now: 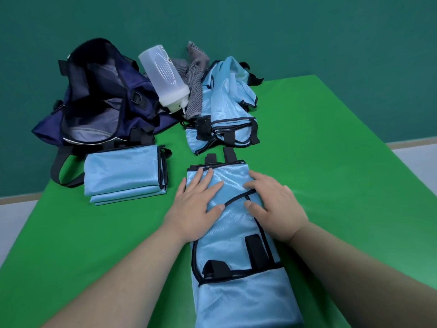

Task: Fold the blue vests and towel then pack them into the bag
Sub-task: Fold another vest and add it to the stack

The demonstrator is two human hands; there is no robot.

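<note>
Pressing a long blue vest flat under two spread grips

Lying lengthwise from the middle of the counter [331,162] toward 6 o'clock, the long vest [236,301] is a narrow, folded-over strip of pale blue with black trim. Its near end is cut off by the bottom edge of the view, so how far it runs cannot be told. The left grip [196,204] rests on its 9 o'clock side, fingers straight and splayed, holding nothing. The heel of the palm reaches over the cloth's edge (whether it touches the counter there is hard to say). The right grip [274,204] lies on the 3 o'clock side, fingers flat and slightly bent, thumb beside a curved black seam, pinching nothing that shows. Two black tabs stick out past the strip's far end.

At 9 o'clock from the grips sits a folded stack [123,174] of blue vests, squared off; its layers lie too close together to count surely. At 12 o'clock a loose heap [227,98] of vests lies crumpled, and the number in it cannot be made out. The grey towel [196,67] shows only in part, behind the heap and a clear plastic bottle [163,74] that lies tilted at 11 o'clock between towel and bag. The navy bag [99,98] gapes open at 10 o'clock, its inside dark and hard to read; one strap hangs off the counter's edge.
</note>
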